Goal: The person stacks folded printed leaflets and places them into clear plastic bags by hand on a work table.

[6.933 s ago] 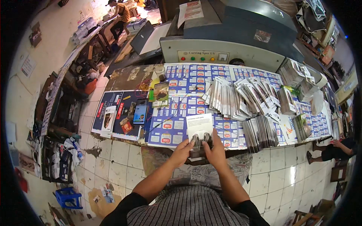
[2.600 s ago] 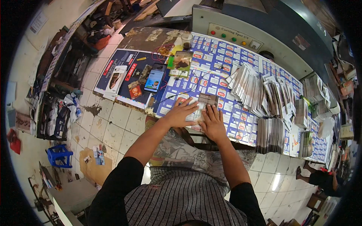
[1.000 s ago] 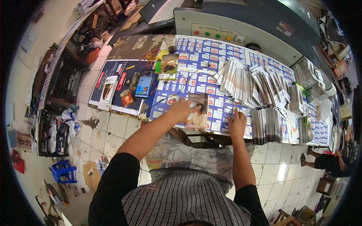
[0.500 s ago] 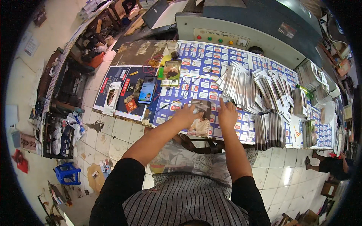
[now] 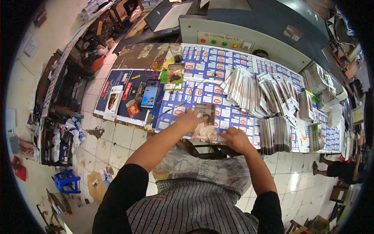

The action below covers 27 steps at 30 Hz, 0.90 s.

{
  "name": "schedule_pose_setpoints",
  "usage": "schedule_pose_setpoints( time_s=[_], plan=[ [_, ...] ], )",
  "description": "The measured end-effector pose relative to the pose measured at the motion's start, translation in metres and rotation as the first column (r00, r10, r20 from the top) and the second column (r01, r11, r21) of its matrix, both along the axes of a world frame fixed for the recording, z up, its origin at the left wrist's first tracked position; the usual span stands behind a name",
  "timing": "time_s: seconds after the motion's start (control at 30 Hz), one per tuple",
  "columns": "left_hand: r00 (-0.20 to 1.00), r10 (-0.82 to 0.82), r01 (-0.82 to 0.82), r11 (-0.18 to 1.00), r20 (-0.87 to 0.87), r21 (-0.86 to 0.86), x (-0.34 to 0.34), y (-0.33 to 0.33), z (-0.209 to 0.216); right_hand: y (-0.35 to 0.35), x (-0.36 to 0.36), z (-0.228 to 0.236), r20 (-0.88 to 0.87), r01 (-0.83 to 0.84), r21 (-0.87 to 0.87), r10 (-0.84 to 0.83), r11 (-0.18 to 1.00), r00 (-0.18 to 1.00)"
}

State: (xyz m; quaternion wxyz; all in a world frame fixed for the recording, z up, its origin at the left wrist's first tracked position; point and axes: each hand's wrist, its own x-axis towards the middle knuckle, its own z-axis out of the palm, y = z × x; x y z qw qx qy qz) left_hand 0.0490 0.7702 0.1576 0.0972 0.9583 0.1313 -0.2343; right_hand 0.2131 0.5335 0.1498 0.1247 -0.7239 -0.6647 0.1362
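A printed leaflet with a brown upper part and a picture of a person in pale clothing lies at the table's front edge. My left hand rests on its left side, fingers stretched out over the paper. At the leaflet's lower right corner is my right hand, its fingers drawn together and the index pointing toward the paper's edge. Whether those fingertips pinch the corner is too small to make out. Right of my hands, a fanned pile of leaflets spreads over the blue printed sheets covering the table.
Leaflet stacks stand upright at the front right, with more bundles behind. Left of my hands lie a lit phone, a green-edged picture card and a dark poster. A grey machine borders the table's far side.
My right hand has come down toward me, from beside the leaflet's upper right to its lower right corner, and its fingers have drawn in. My left hand stays on the leaflet.
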Motion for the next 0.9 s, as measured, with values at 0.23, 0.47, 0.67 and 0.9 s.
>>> schedule_pose_setpoints(
  time_s=[0.23,0.47,0.67,0.9],
  plan=[
    [0.993,-0.066,0.063,0.998,0.101,0.030,-0.011,0.006,-0.001,-0.026,0.034,-0.018,-0.068,0.460,0.149,-0.455,0.876,0.888],
    [0.940,0.024,0.014,0.994,0.341,-0.107,-0.057,0.012,-0.039,0.054,-0.041,-0.042,-0.712,0.705,-0.007,-0.499,0.709,0.495],
    [0.931,0.010,0.031,0.994,0.365,-0.107,-0.062,0.011,-0.051,0.087,-0.048,-0.037,-0.869,0.618,-0.233,-0.446,0.751,0.214],
    [0.897,0.057,-0.025,0.997,0.438,-0.079,-0.072,0.009,-0.054,0.020,0.054,0.047,-0.277,0.686,0.581,-0.686,0.439,0.673]
  ],
)
